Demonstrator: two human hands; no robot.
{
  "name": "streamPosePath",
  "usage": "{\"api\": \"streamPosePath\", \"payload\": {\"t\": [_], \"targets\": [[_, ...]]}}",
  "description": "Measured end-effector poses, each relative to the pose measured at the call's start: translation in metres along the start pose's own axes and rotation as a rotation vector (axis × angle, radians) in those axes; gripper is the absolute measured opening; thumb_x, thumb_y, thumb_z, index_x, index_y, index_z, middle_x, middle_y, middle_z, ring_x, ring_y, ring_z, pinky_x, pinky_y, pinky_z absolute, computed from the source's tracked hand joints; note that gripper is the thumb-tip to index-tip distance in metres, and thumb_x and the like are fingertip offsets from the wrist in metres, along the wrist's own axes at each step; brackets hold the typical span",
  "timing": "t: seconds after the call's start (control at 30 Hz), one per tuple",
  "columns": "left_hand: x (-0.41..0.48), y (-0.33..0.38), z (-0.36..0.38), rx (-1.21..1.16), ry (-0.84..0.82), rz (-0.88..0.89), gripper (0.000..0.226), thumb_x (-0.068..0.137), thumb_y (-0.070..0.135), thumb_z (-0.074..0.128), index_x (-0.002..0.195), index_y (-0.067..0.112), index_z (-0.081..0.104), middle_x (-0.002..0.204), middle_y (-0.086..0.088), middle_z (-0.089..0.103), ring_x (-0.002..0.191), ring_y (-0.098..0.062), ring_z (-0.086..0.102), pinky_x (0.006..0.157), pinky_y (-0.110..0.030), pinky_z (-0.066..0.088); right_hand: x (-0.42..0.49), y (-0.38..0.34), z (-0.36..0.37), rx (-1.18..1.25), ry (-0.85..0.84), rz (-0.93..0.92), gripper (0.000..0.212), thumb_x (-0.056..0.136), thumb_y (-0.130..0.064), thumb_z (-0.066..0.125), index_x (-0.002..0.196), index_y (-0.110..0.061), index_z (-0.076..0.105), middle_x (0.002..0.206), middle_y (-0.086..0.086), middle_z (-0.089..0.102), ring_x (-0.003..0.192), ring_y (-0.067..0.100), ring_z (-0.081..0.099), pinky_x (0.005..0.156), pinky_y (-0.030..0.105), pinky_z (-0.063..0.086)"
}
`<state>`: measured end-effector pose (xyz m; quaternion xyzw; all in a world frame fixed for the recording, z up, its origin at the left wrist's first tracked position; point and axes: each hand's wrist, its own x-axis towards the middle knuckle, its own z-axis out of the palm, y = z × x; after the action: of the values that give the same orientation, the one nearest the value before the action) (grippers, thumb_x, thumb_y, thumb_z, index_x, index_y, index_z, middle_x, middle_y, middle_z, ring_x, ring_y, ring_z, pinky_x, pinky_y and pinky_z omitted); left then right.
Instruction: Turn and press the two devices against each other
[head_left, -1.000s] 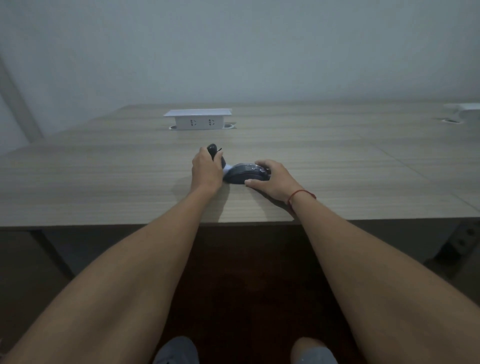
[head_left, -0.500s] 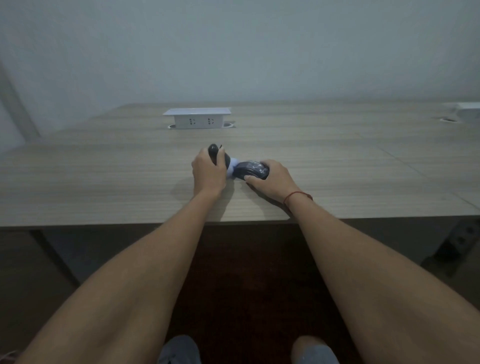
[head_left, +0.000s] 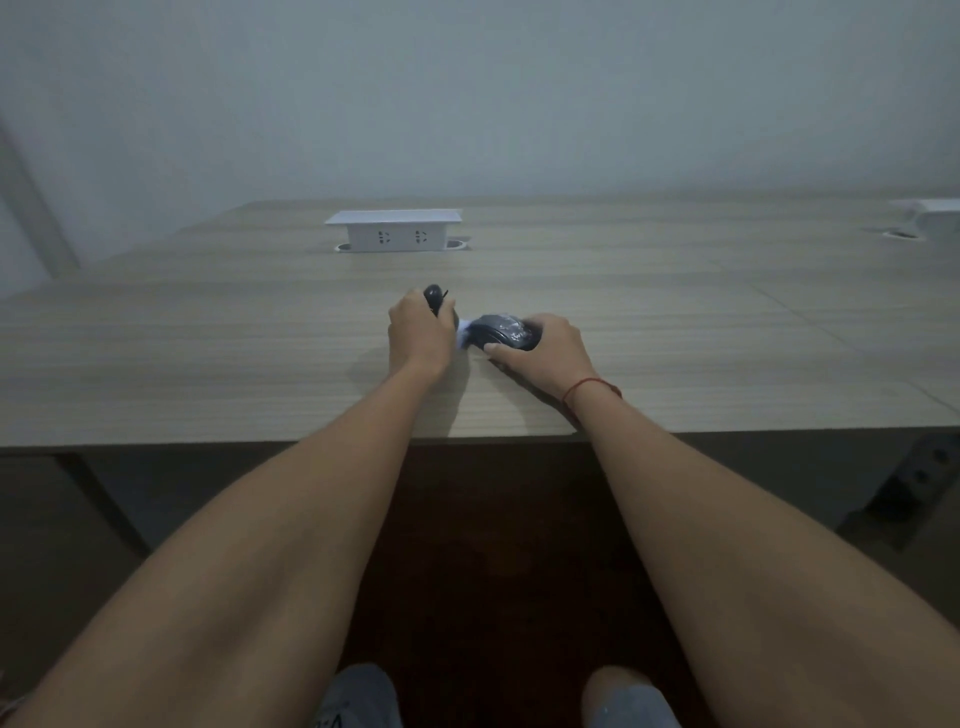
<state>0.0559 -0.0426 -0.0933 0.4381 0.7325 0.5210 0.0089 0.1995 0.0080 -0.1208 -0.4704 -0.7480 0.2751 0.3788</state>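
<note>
A wood-grain table (head_left: 208, 364) bears a white socket box (head_left: 395, 231); a dark mouse (head_left: 504, 332) lies nearer.

Mouse (head_left: 506, 332) before socket box (head_left: 393, 230) (on table (head_left: 208, 332))

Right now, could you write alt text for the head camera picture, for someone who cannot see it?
Two bare arms reach over a wooden table: the left hand grips a dark object, and the right hand holds a black computer mouse, with something white between them. A white socket box stands farther back, before a pale wall.
</note>
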Motion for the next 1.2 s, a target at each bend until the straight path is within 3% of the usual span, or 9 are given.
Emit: {"api": "streamPosePath", "payload": {"t": [0.2, 0.33, 0.43, 0.53, 0.73, 0.8, 0.93, 1.1, 1.2], "targets": [[-0.01, 0.019, 0.001, -0.198, 0.075, 0.17, 0.029, 0.093, 0.03, 0.058, 0.087, 0.002, 0.062, 0.08, -0.006, 0.06, 0.076, -0.018, 0.054, 0.069, -0.027, 0.044, 0.003, 0.001, 0.004, 0.016, 0.028, 0.042, 0.054, 0.059, -0.054, 0.083, 0.098, -0.019, 0.071, 0.086, -0.002, 0.071, 0.079, 0.016, 0.068, 0.067, 0.032, 0.054], [-0.015, 0.019, 0.012, -0.119, 0.068, 0.112, 0.028, 0.093, 0.027, 0.059, 0.094, -0.001, 0.063, 0.091, -0.016, 0.066, 0.079, -0.022, 0.056, 0.068, -0.024, 0.038, 0.002, 0.001, 0.006, 0.026, 0.028, 0.052, 0.057, 0.053, -0.059, 0.08, 0.094, -0.021, 0.071, 0.082, -0.005, 0.071, 0.076, 0.014, 0.068, 0.071, 0.038, 0.059], [-0.009, 0.011, 0.01, 0.001, 0.039, 0.058, 0.029, 0.094, 0.028, 0.056, 0.1, 0.0, 0.061, 0.1, -0.018, 0.065, 0.091, -0.031, 0.061, 0.074, -0.033, 0.046, 0.0, 0.001, 0.006, 0.009, 0.043, 0.047, 0.067, 0.051, -0.065, 0.075, 0.102, -0.021, 0.071, 0.089, -0.005, 0.072, 0.08, 0.014, 0.068, 0.074, 0.038, 0.059], [-0.007, 0.0, 0.005, 0.033, 0.036, 0.061, 0.029, 0.095, 0.028, 0.056, 0.097, 0.0, 0.061, 0.095, -0.014, 0.062, 0.085, -0.025, 0.057, 0.072, -0.032, 0.044, -0.001, 0.0, 0.006, 0.016, 0.04, 0.04, 0.076, 0.047, -0.07, 0.072, 0.106, -0.022, 0.071, 0.092, -0.006, 0.072, 0.082, 0.012, 0.068, 0.075, 0.038, 0.059], [-0.013, 0.016, 0.005, -0.167, 0.055, 0.163, 0.029, 0.092, 0.028, 0.059, 0.089, 0.0, 0.062, 0.082, -0.01, 0.061, 0.076, -0.019, 0.056, 0.069, -0.028, 0.046, -0.001, 0.0, 0.007, 0.029, 0.04, 0.077, 0.066, 0.049, -0.065, 0.076, 0.1, -0.024, 0.069, 0.087, -0.006, 0.071, 0.079, 0.014, 0.068, 0.074, 0.04, 0.059], [-0.015, 0.016, 0.009, -0.149, 0.031, 0.124, 0.027, 0.093, 0.027, 0.059, 0.093, 0.0, 0.062, 0.086, -0.009, 0.061, 0.077, -0.017, 0.054, 0.068, -0.026, 0.042, -0.001, -0.001, 0.008, 0.038, 0.051, 0.076, 0.074, 0.042, -0.07, 0.07, 0.099, -0.024, 0.069, 0.087, -0.007, 0.071, 0.079, 0.014, 0.068, 0.073, 0.04, 0.059], [-0.01, 0.004, 0.011, 0.001, 0.017, 0.029, 0.028, 0.095, 0.027, 0.056, 0.1, 0.0, 0.061, 0.098, -0.013, 0.061, 0.081, -0.018, 0.051, 0.07, -0.028, 0.039, -0.001, 0.0, 0.005, 0.0, 0.063, 0.065, 0.069, 0.053, -0.064, 0.077, 0.106, -0.021, 0.069, 0.094, -0.003, 0.071, 0.083, 0.016, 0.068, 0.075, 0.039, 0.059], [-0.01, 0.013, 0.006, -0.157, 0.077, 0.146, 0.03, 0.094, 0.028, 0.057, 0.088, -0.001, 0.061, 0.08, -0.007, 0.057, 0.075, -0.019, 0.052, 0.07, -0.031, 0.045, 0.001, 0.001, 0.006, -0.014, 0.077, 0.08, 0.058, 0.058, -0.057, 0.08, 0.102, -0.022, 0.07, 0.089, -0.004, 0.071, 0.08, 0.015, 0.067, 0.073, 0.038, 0.058], [-0.015, 0.018, 0.011, -0.158, 0.067, 0.156, 0.029, 0.093, 0.028, 0.058, 0.088, 0.0, 0.062, 0.079, -0.004, 0.056, 0.073, -0.017, 0.052, 0.064, -0.024, 0.042, 0.0, -0.001, 0.007, -0.001, 0.075, 0.097, 0.055, 0.055, -0.057, 0.081, 0.098, -0.023, 0.07, 0.085, -0.005, 0.071, 0.077, 0.015, 0.068, 0.071, 0.039, 0.059]]}}
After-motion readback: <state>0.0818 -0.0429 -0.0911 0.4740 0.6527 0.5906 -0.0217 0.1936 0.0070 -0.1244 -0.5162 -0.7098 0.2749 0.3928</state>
